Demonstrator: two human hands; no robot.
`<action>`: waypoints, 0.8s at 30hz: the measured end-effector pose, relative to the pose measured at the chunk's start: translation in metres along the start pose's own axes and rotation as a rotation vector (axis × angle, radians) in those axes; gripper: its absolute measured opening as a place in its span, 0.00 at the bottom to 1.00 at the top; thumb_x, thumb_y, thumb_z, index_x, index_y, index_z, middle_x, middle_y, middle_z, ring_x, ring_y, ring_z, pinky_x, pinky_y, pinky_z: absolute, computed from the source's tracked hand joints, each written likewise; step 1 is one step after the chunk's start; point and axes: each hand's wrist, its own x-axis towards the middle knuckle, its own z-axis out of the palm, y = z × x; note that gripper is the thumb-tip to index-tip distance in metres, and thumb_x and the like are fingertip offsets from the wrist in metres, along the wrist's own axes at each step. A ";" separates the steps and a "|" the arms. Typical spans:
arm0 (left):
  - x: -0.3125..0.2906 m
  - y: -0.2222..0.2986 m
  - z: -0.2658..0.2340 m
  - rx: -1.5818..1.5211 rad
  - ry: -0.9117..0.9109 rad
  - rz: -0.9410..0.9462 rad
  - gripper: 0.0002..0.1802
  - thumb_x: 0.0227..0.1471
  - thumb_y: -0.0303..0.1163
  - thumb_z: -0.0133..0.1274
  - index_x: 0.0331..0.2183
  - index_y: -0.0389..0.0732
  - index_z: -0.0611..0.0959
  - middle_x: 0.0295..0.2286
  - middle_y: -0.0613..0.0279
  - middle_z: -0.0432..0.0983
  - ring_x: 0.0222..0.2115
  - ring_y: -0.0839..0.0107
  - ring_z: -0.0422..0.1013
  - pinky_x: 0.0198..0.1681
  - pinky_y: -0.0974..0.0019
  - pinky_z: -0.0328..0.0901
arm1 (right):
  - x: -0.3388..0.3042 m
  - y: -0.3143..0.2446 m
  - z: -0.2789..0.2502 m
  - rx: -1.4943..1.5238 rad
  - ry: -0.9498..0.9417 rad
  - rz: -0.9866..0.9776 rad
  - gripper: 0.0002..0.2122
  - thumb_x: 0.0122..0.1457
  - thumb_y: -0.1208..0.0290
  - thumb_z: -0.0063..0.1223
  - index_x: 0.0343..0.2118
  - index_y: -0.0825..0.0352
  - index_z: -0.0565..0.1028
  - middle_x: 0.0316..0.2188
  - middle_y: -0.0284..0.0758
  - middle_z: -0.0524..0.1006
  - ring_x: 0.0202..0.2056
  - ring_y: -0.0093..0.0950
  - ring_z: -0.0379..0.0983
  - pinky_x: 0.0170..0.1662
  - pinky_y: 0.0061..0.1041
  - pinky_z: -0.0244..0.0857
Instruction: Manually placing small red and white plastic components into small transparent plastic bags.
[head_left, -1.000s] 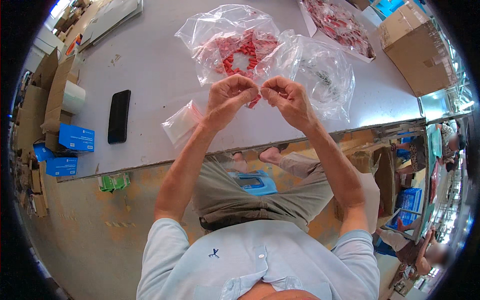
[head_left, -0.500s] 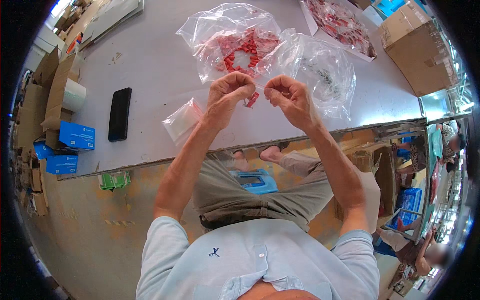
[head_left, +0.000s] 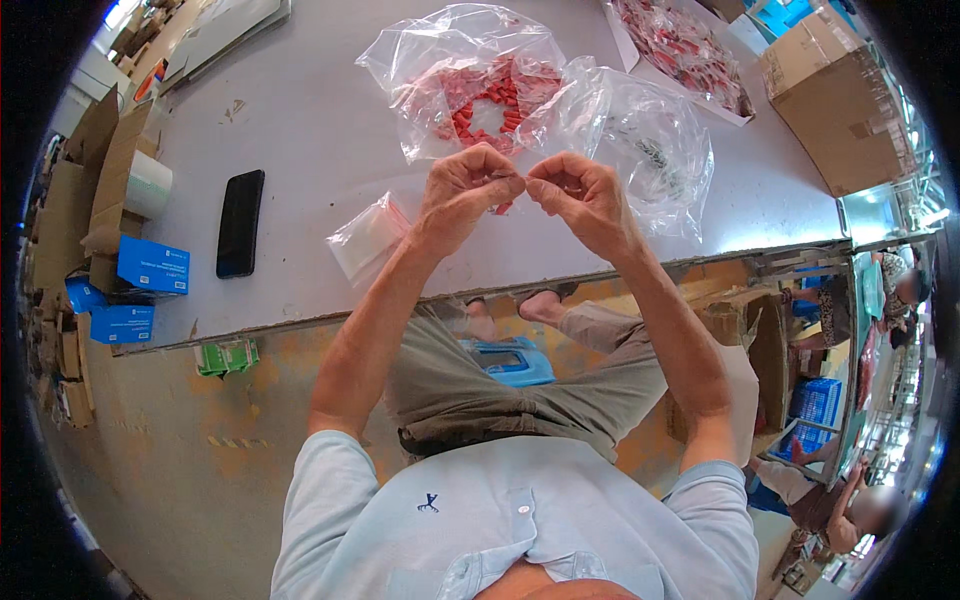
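Both hands meet over the near part of the table with fingertips pinched together. My left hand (head_left: 458, 200) and my right hand (head_left: 588, 203) are closed on the edge of what looks like a small clear plastic bag, mostly hidden by the fingers. Just below the left fingertips a bit of a red piece (head_left: 502, 209) shows; whether it lies inside the bag I cannot tell. Beyond the hands, a large open clear bag (head_left: 460, 35) holds many small red parts (head_left: 463, 122). Beside my left wrist lies a stack of flat clear bags (head_left: 366, 240) with a red edge.
Right of the red parts lies another clear bag (head_left: 690, 165) with small dark pieces. Farther back stands a white tray (head_left: 622, 45) of packed red items. A cardboard box (head_left: 835, 115) sits at right, a black phone (head_left: 240, 224) and blue boxes (head_left: 152, 268) at left.
My fingertips have come together, closing the small gap where a strip of clear plastic showed. The red piece below is now mostly covered by my left hand.
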 end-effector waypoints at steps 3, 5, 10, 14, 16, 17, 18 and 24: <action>-0.001 0.002 0.002 -0.016 0.005 -0.013 0.05 0.54 0.24 0.64 0.34 0.39 0.82 0.28 0.66 0.79 0.27 0.79 0.73 0.32 0.70 0.69 | 0.001 0.001 0.000 0.025 0.001 0.007 0.07 0.63 0.70 0.60 0.37 0.69 0.81 0.29 0.31 0.80 0.30 0.18 0.73 0.34 0.21 0.69; 0.001 0.005 0.006 -0.032 0.015 -0.028 0.05 0.54 0.24 0.63 0.34 0.38 0.83 0.28 0.66 0.79 0.28 0.78 0.73 0.33 0.70 0.69 | 0.002 0.001 -0.003 0.037 0.014 0.010 0.07 0.63 0.71 0.60 0.37 0.69 0.81 0.29 0.31 0.80 0.30 0.18 0.73 0.34 0.21 0.69; 0.007 0.002 0.001 -0.092 0.076 -0.001 0.05 0.55 0.23 0.61 0.36 0.37 0.83 0.29 0.65 0.80 0.31 0.77 0.74 0.39 0.72 0.68 | 0.001 0.002 -0.012 0.031 0.029 0.000 0.08 0.63 0.70 0.61 0.37 0.70 0.81 0.29 0.30 0.80 0.30 0.19 0.73 0.34 0.21 0.69; 0.005 0.004 0.002 -0.059 0.022 -0.004 0.07 0.51 0.20 0.62 0.35 0.35 0.85 0.29 0.64 0.81 0.32 0.77 0.75 0.39 0.71 0.69 | 0.004 -0.013 -0.017 -0.183 0.047 -0.100 0.08 0.60 0.70 0.63 0.36 0.70 0.82 0.29 0.32 0.80 0.29 0.18 0.73 0.33 0.21 0.69; 0.001 0.003 0.002 0.105 0.021 -0.128 0.08 0.50 0.20 0.62 0.35 0.34 0.85 0.30 0.64 0.81 0.33 0.76 0.75 0.39 0.71 0.69 | 0.007 -0.026 -0.023 -0.352 -0.217 -0.180 0.06 0.59 0.73 0.63 0.37 0.68 0.82 0.31 0.30 0.81 0.32 0.17 0.73 0.33 0.22 0.66; -0.001 0.003 0.000 0.075 -0.024 -0.145 0.09 0.51 0.21 0.62 0.37 0.34 0.85 0.30 0.64 0.81 0.33 0.76 0.75 0.39 0.70 0.69 | 0.008 -0.023 -0.024 -0.321 -0.261 -0.158 0.05 0.58 0.74 0.63 0.35 0.67 0.83 0.30 0.29 0.80 0.29 0.18 0.73 0.31 0.23 0.64; -0.001 0.002 0.001 0.046 -0.069 -0.164 0.10 0.52 0.22 0.63 0.38 0.34 0.84 0.31 0.64 0.81 0.34 0.77 0.75 0.39 0.70 0.69 | 0.006 -0.022 -0.026 -0.254 -0.291 -0.068 0.05 0.59 0.74 0.62 0.36 0.68 0.82 0.29 0.29 0.79 0.27 0.18 0.73 0.30 0.22 0.65; -0.003 0.005 0.009 -0.080 0.038 -0.066 0.12 0.57 0.28 0.61 0.43 0.35 0.83 0.33 0.65 0.80 0.33 0.77 0.74 0.39 0.70 0.68 | 0.006 -0.017 -0.079 0.095 -0.176 0.223 0.05 0.61 0.74 0.58 0.36 0.69 0.81 0.25 0.29 0.78 0.25 0.17 0.73 0.27 0.20 0.70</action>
